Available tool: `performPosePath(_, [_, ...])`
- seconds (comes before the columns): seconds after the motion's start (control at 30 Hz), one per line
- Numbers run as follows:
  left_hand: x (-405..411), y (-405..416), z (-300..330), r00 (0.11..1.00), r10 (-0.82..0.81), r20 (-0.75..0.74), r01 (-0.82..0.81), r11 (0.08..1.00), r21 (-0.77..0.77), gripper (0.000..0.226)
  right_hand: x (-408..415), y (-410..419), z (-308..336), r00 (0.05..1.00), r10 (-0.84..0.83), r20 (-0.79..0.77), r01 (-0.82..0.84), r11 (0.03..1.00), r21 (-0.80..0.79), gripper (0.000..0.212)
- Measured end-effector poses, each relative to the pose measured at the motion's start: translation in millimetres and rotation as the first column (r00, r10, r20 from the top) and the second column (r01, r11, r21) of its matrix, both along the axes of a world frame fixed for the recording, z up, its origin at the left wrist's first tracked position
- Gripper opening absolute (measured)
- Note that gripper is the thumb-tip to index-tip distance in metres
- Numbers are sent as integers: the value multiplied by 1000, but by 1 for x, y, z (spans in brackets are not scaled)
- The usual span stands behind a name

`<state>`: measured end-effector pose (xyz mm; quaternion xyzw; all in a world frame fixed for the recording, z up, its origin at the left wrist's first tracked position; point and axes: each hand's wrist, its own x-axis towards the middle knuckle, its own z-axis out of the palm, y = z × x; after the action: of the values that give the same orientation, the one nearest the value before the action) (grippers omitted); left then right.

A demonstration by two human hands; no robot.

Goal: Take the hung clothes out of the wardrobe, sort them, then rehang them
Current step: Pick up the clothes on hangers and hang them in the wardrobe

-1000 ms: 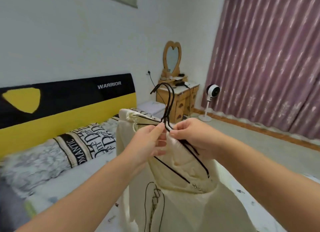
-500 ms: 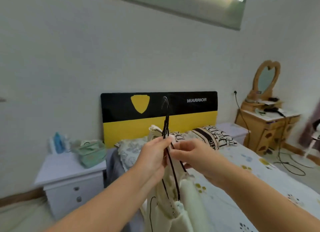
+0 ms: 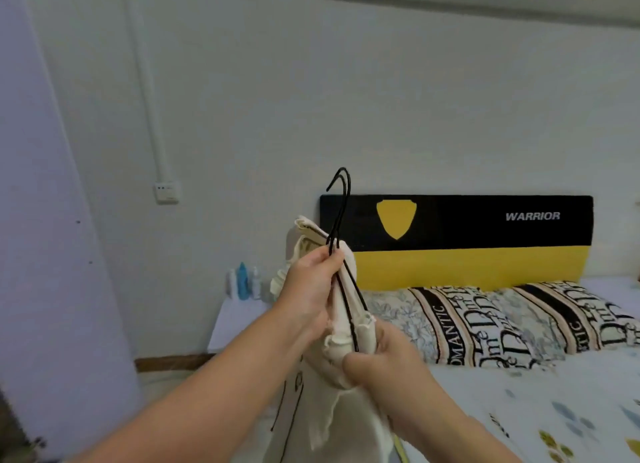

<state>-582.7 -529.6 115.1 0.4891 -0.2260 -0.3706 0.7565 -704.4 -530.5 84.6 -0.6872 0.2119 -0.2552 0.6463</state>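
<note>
left hand: up in front of the chest, fingers pinched around the necks of two black wire hangers, right where the wires meet, with some cream cloth caught in the same grip

right hand: lower and a bit nearer, fist clenched around a bunched handful of the cream garment, one hanger wire running down into that bunch

hangers: hooks stacked almost on top of each other, pointing up and slightly left, standing above the left hand

garment: held up in the air between both hands, off the bed; the rest hangs down past the wrists, and there's a thin black line drawing on the lower part, can't make out what it is

bed: on the right, flowered sheet, printed pillows along the head edge

headboard: black over yellow, says WARRIOR

nightstand: white, left of the bed, a few small bottles at its back edge, against the wall
</note>
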Motion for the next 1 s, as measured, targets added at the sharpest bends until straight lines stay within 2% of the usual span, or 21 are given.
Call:
performPosePath(0.1, [40,10,-6,967,-12,255,-20,993,120,17,39,-18,2,987,142,75,-144,989,29,23])
performPosePath(0.17, [58,18,-11,925,22,379,-124,961,247,19,67,-28,2,972,224,73,-225,974,4,25])
performPosePath(0.23, [73,24,-19,888,105,447,-258,919,298,20,97,-35,-1,953,296,59,-295,955,-19,28])
performPosePath(0.27, [81,26,-23,882,149,447,-300,909,290,18,111,-38,-2,945,324,45,-323,946,-36,27])
performPosePath(0.4, [113,39,-27,904,307,297,-372,908,193,13,162,-41,-4,889,457,-29,-458,883,-104,17])
performPosePath(0.57, [145,68,-26,754,596,276,-648,743,166,24,216,-31,-3,736,675,-53,-674,724,-146,4])
performPosePath(0.67, [166,98,-27,653,709,264,-754,643,138,23,248,-18,-1,689,722,-60,-724,682,-107,29])
performPosePath(0.8, [200,146,-23,571,813,117,-821,562,101,21,294,4,0,674,729,-120,-738,671,-76,23])
performPosePath(0.9, [233,181,-29,516,846,133,-856,505,110,24,328,29,2,685,713,-153,-728,677,-107,21])
performPosePath(1.0, [272,216,-32,487,869,88,-872,478,105,24,363,64,8,670,723,-165,-742,654,-145,19])
